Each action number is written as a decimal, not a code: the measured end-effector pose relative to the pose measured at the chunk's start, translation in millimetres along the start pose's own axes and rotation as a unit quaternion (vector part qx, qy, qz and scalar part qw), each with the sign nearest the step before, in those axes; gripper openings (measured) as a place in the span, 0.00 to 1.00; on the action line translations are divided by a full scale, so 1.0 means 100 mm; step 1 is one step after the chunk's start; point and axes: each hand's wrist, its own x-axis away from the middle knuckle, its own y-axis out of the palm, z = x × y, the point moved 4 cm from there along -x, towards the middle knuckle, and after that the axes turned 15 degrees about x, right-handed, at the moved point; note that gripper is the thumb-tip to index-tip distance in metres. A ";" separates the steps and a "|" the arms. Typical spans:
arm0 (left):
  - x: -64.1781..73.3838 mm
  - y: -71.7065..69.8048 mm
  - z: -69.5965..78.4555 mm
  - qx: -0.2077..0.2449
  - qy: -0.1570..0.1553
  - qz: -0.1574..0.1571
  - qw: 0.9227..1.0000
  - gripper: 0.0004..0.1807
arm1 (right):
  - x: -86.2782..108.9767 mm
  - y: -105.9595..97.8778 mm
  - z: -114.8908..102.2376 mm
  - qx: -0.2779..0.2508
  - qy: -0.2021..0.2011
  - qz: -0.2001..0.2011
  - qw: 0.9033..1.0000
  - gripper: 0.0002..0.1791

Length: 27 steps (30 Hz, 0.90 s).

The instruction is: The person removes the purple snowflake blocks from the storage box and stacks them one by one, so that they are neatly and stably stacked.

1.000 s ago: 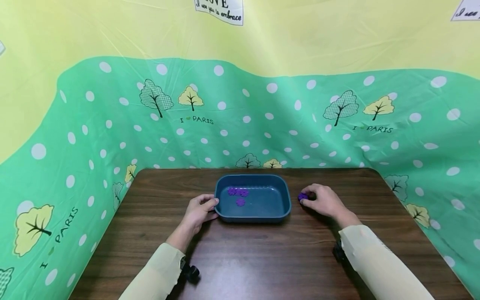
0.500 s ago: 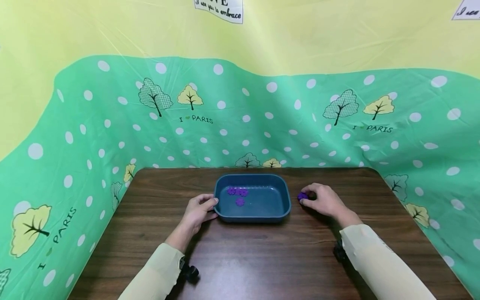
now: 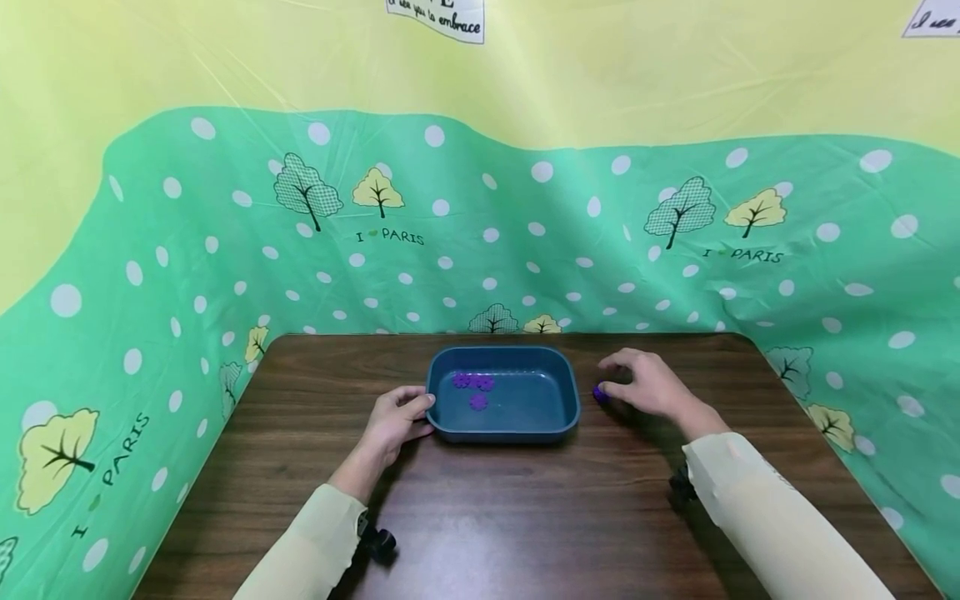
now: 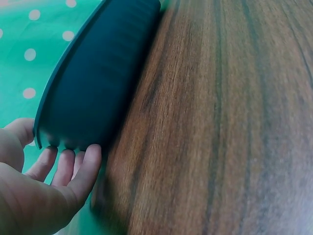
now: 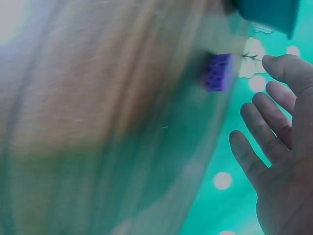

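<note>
On the table sits a dark blue rectangular tray (image 3: 504,437), with several small purple flower-shaped pieces (image 3: 478,402) on the left part of its floor. My left hand (image 3: 393,423) holds the tray's left end, thumb at the rim and the other fingers against the outer wall, as the left wrist view shows. Right of the tray stands a small purple block with bumpy sides (image 5: 219,72). Beside it, my right hand (image 3: 651,385) has its fingers spread and holds nothing; in the right wrist view a space shows between fingers and block.
The brown wood-grain table (image 3: 495,517) stretches in front of the tray. A green and yellow curtain (image 3: 517,217) printed with trees and dots hangs behind the table and along both sides. Each wrist carries a small black camera (image 3: 378,544).
My right hand has let go of the purple block; its fingers have parted and lifted slightly away. My left hand keeps its hold on the tray. The head view has shifted slightly.
</note>
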 end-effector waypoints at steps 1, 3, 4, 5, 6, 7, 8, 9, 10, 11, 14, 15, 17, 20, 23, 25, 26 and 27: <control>0.00 0.00 0.00 -0.001 0.001 0.000 1.000 0.21 | -0.02 -0.03 -0.02 0.000 -0.005 0.003 1.000 0.20; 0.01 0.00 0.01 0.000 0.000 0.001 1.000 0.21 | -0.05 -0.08 -0.08 -0.001 -0.012 0.008 1.000 0.20; 0.01 0.00 0.01 0.000 0.000 0.002 1.000 0.21 | -0.07 -0.10 -0.11 -0.002 -0.014 0.011 1.000 0.20; 0.01 0.00 0.01 0.001 -0.001 0.002 1.000 0.21 | -0.09 -0.12 -0.14 -0.004 -0.017 0.013 1.000 0.19; 0.01 0.00 0.01 0.001 -0.001 0.003 1.000 0.21 | -0.10 -0.14 -0.17 -0.006 -0.019 0.015 1.000 0.19; 0.02 0.00 0.01 -0.001 0.000 0.003 1.000 0.21 | -0.12 -0.16 -0.21 -0.009 -0.022 0.018 1.000 0.19; 0.02 0.00 0.01 -0.001 0.000 0.004 1.000 0.21 | -0.13 -0.18 -0.24 -0.012 -0.024 0.021 0.999 0.18; 0.02 0.00 0.02 -0.001 -0.001 0.004 1.000 0.21 | -0.14 -0.20 -0.28 -0.015 -0.028 0.026 0.999 0.18; 0.02 0.00 0.02 0.000 -0.001 0.004 1.000 0.22 | -0.16 -0.21 -0.32 -0.019 -0.031 0.029 0.999 0.18; 0.02 0.01 0.01 0.000 -0.001 0.002 1.000 0.22 | -0.17 -0.22 -0.35 -0.022 -0.033 0.034 0.999 0.18; 0.03 0.01 0.02 -0.001 -0.002 0.002 1.000 0.22 | -0.22 -0.25 -0.47 -0.025 -0.042 0.044 0.998 0.18; 0.03 0.01 0.02 -0.001 -0.001 0.001 1.000 0.22 | -0.24 -0.25 -0.51 -0.026 -0.044 0.045 0.998 0.18; 0.03 0.01 0.02 -0.002 0.001 0.000 1.000 0.23 | -0.29 -0.26 -0.58 -0.028 -0.046 0.043 0.998 0.18; 0.02 0.01 0.01 -0.002 0.002 -0.002 1.000 0.23 | -0.36 -0.25 -0.70 -0.029 -0.052 0.032 0.998 0.18; 0.02 0.01 0.01 -0.002 0.001 -0.004 1.000 0.23 | -0.43 -0.23 -0.81 -0.022 -0.063 0.024 0.997 0.18; 0.02 0.01 0.01 -0.002 0.002 -0.003 1.000 0.23 | -0.47 -0.22 -0.90 -0.015 -0.072 0.020 0.997 0.19; 0.02 0.01 0.01 -0.001 0.001 -0.002 1.000 0.23 | -0.50 -0.20 -0.94 -0.011 -0.076 0.018 0.997 0.19; 0.02 0.00 0.02 -0.001 0.001 0.000 1.000 0.23 | -0.53 -0.19 -0.98 -0.008 -0.079 0.015 0.997 0.19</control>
